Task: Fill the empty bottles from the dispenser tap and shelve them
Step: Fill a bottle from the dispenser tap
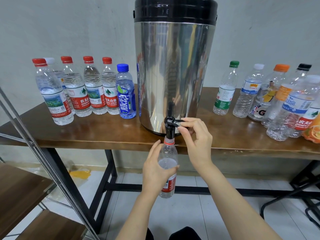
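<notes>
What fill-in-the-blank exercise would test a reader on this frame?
1. The left hand holds a ____ under the tap.
2. The right hand pinches the tap's lever, which is coloured ____.
3. The tinted bottle just left of the dispenser has a ____ cap.
Missing words: bottle; black; blue.

A single wide-angle view from head height looks forward and down, close to the front edge of the wooden table. It squarely faces the steel dispenser against the wall, with the floor visible beneath and a shelf rack at lower left.
</notes>
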The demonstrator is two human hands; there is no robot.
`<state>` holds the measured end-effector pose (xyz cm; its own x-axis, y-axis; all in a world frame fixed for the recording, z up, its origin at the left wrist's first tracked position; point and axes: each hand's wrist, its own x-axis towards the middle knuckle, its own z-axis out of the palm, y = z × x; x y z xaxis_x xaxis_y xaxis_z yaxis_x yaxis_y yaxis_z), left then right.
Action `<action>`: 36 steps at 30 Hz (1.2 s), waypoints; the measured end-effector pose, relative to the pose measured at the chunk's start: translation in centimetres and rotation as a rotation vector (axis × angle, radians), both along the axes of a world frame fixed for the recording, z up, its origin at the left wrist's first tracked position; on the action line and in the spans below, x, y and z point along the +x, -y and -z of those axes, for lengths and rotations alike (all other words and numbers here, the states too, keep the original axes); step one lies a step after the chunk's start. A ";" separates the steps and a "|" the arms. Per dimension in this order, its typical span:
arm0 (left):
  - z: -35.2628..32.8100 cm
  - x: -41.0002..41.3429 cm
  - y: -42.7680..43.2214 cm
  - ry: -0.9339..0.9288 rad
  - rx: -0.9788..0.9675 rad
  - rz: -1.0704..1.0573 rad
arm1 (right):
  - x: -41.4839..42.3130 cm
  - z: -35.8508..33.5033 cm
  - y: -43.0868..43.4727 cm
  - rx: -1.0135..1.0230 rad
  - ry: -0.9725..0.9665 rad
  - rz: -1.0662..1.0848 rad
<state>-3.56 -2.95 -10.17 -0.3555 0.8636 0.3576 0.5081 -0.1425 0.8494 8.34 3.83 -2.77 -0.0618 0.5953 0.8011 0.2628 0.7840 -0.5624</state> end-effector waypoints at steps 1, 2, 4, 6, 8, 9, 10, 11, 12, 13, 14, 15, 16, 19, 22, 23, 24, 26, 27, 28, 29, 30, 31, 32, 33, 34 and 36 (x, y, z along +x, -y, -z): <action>0.0 0.0 0.0 -0.003 0.000 0.002 | 0.0 0.0 0.0 0.000 -0.001 -0.002; 0.1 0.0 0.0 -0.004 0.004 0.004 | 0.0 0.0 0.0 0.000 -0.001 -0.002; 0.2 -0.1 -0.1 -0.001 0.011 0.007 | 0.0 0.0 0.0 -0.001 0.002 -0.002; 0.2 -0.1 -0.1 -0.005 0.015 0.001 | 0.0 0.0 0.0 -0.001 0.000 -0.004; 0.1 -0.1 -0.1 -0.007 0.022 -0.006 | 0.0 0.0 0.0 0.003 -0.001 -0.002; 0.1 -0.1 -0.1 -0.006 0.027 -0.006 | 0.0 0.0 0.0 0.004 0.000 -0.001; 0.1 -0.1 -0.1 -0.004 0.030 -0.005 | 0.0 -0.1 0.0 0.004 0.001 0.000; 0.1 -0.1 -0.1 -0.004 0.033 -0.003 | 0.0 -0.1 0.0 0.004 0.000 0.000; 0.1 -0.1 -0.1 -0.005 0.037 -0.001 | 0.0 -0.1 0.1 0.004 -0.002 0.000; 0.1 -0.1 -0.1 -0.004 0.038 0.001 | 0.0 -0.1 0.1 0.004 -0.004 0.000; 0.1 -0.1 -0.1 -0.003 0.037 0.002 | -0.1 -0.1 0.1 0.003 -0.006 -0.001; 0.2 -0.1 -0.1 -0.003 0.035 0.002 | 0.0 -0.1 0.1 0.001 -0.007 -0.002; 0.2 -0.1 -0.1 -0.005 0.035 0.002 | -0.1 -0.1 0.1 0.000 -0.008 -0.002; 0.3 -0.1 -0.2 -0.017 0.033 -0.003 | 0.0 -0.1 0.1 -0.002 -0.005 0.000; 0.3 -0.1 -0.2 -0.028 0.028 -0.005 | 0.0 0.0 0.1 -0.005 -0.019 -0.012; 0.3 -0.1 -0.2 -0.027 0.027 -0.006 | 0.0 0.0 0.1 -0.005 -0.019 -0.014; 0.3 -0.1 -0.3 -0.026 0.027 -0.006 | 0.0 0.0 0.1 -0.004 -0.018 -0.013; 0.3 -0.1 -0.2 -0.022 0.025 -0.006 | -0.1 0.0 0.1 -0.006 -0.014 -0.012; 0.3 -0.1 -0.2 -0.020 0.025 -0.004 | -0.1 0.0 0.0 -0.008 -0.012 -0.011; 0.3 -0.1 -0.2 -0.018 0.026 -0.002 | -0.1 0.0 0.0 -0.010 -0.009 -0.010; 0.4 -0.1 -0.3 -0.016 0.027 -0.002 | -0.1 0.0 0.0 -0.010 -0.007 -0.008; 0.4 -0.1 -0.3 -0.015 0.026 -0.002 | -0.1 0.1 -0.1 -0.010 -0.006 -0.007; 0.4 -0.1 -0.3 -0.013 0.024 -0.003 | -0.1 0.1 -0.1 -0.011 -0.007 -0.007; 0.4 -0.1 -0.3 -0.013 0.020 -0.002 | -0.1 0.1 -0.1 -0.011 -0.007 -0.007; 0.4 -0.1 -0.3 -0.013 0.016 -0.001 | 0.0 0.1 -0.1 -0.010 -0.007 -0.006; 0.4 -0.2 -0.3 -0.017 0.013 0.001 | 0.0 0.1 -0.1 -0.008 -0.005 -0.004; 0.4 -0.2 -0.4 -0.022 0.010 0.003 | 0.0 0.1 -0.1 -0.008 -0.003 -0.005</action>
